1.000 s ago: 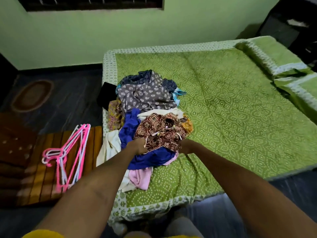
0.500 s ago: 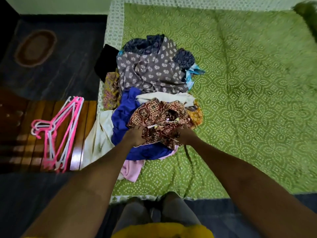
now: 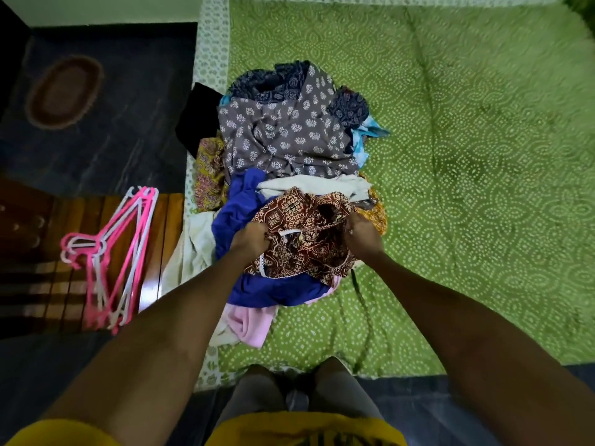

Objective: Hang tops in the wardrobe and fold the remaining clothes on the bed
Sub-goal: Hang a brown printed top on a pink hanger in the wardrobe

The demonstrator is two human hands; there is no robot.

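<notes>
We look straight down on a bed (image 3: 467,156) spread with a green dotted cover, where a heap of unsorted clothes lies near its left edge. Our left hand (image 3: 249,241) and right hand (image 3: 362,235) both have their fingers curled into a maroon printed top (image 3: 302,239), each gripping a bunched side of it, with the cloth gathered between them at the near end of the heap. The top sits on a blue garment (image 3: 244,220), and a pink garment (image 3: 249,323) pokes out beneath that, towards the foot of the bed. Just behind the maroon top lies a cream cloth (image 3: 322,186), then a grey garment with white sprigs (image 3: 283,136), and at the far end a dark navy print (image 3: 273,82). A scrap of light blue fabric (image 3: 368,133) shows at the heap's right side, and a yellow patterned piece (image 3: 209,169) hangs at the left edge beside something black (image 3: 198,114), which we cannot identify in this dim light. Off the bed to the left, a bundle of pink and white hangers (image 3: 119,255) lies on a slatted wooden surface (image 3: 64,284), well apart from the clothes. An oval brown mat (image 3: 64,91) rests on the dark floor beyond it.
</notes>
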